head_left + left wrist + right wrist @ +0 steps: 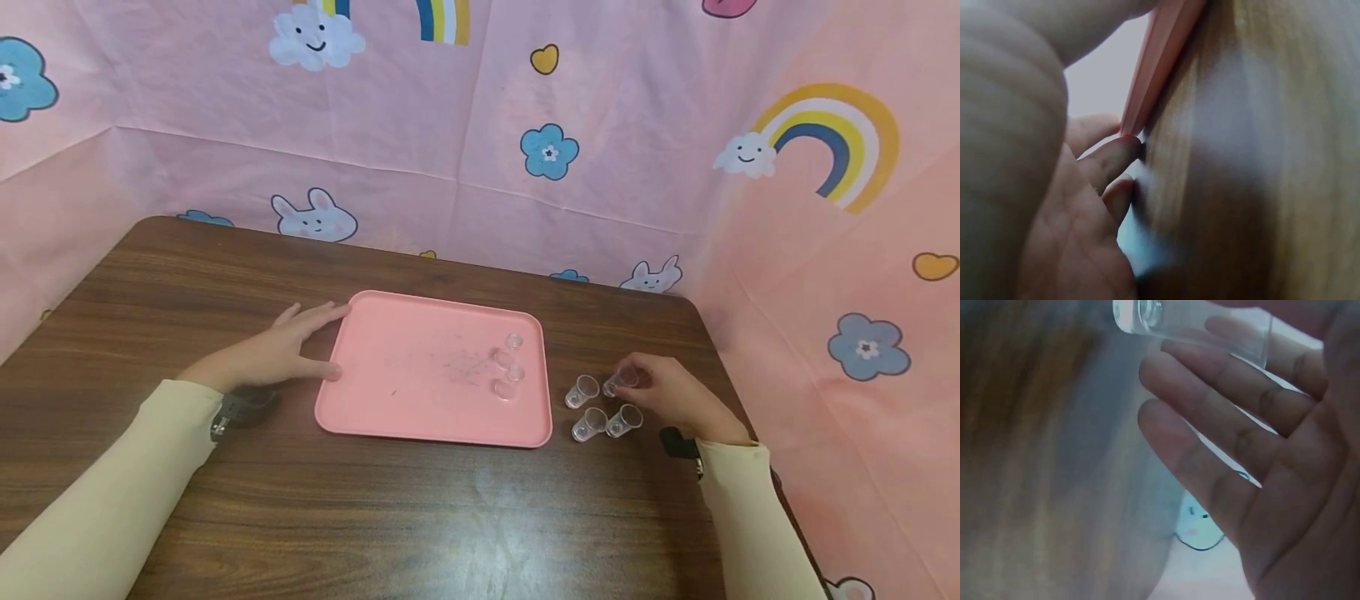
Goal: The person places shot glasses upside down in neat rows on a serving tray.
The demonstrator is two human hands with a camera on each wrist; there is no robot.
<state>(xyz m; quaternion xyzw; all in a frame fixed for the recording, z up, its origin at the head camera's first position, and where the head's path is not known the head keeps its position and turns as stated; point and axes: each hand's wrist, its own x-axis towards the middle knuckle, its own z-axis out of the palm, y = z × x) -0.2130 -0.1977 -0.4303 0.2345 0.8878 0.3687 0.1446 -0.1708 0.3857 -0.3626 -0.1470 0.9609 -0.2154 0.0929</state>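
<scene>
My right hand holds a small clear shot glass between thumb and fingers at the table's right side. The right wrist view shows this glass with its thick base pointing away from the palm. Three similar shot glasses, one of them the near-left glass, stand beside it, right of the pink tray. My left hand rests at the tray's left edge, thumb and fingers spread along the rim. In the left wrist view, fingertips are right at the tray's rim.
Several small clear round pieces sit toward the tray's right end. The brown wood-grain table meets a pink patterned cloth at the back and right side.
</scene>
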